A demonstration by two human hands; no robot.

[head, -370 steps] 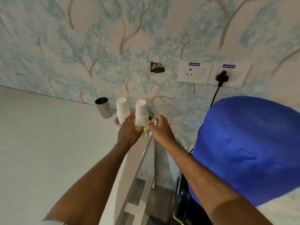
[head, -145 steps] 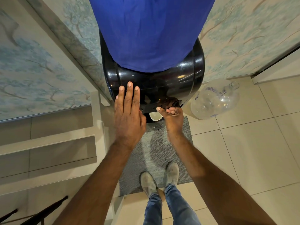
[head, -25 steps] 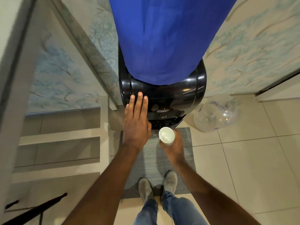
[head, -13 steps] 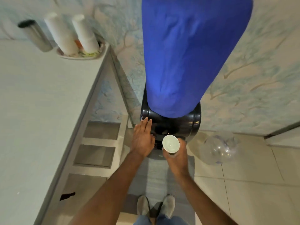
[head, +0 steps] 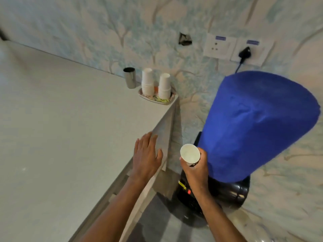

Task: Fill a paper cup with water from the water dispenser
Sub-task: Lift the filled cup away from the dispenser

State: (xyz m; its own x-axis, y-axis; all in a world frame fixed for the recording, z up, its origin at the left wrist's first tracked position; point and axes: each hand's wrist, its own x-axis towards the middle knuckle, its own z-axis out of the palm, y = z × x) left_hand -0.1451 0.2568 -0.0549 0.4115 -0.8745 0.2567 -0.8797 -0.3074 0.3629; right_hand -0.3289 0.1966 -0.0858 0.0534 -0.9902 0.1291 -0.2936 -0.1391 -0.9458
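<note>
My right hand [head: 196, 169] grips a white paper cup [head: 190, 155] upright at chest height, just left of the water dispenser. The cup's mouth faces me; I cannot tell how much water is inside. The dispenser has a black body [head: 229, 193] and a bottle under a blue cloth cover [head: 253, 126]. My left hand [head: 146, 156] hovers flat with fingers spread over the right edge of the white counter [head: 70, 137], holding nothing.
Two stacks of paper cups [head: 164, 86] stand in a small tray [head: 167, 101] at the counter's far corner, beside a steel tumbler [head: 129, 77]. Wall sockets [head: 220, 48] with a black plug [head: 244, 52] sit above the dispenser. An empty clear bottle [head: 258, 231] lies on the floor.
My view has swung up from the floor and taps to the counter and wall. The right hand has lifted the cup away from the dispenser; the left hand left the dispenser's front for the counter edge.
</note>
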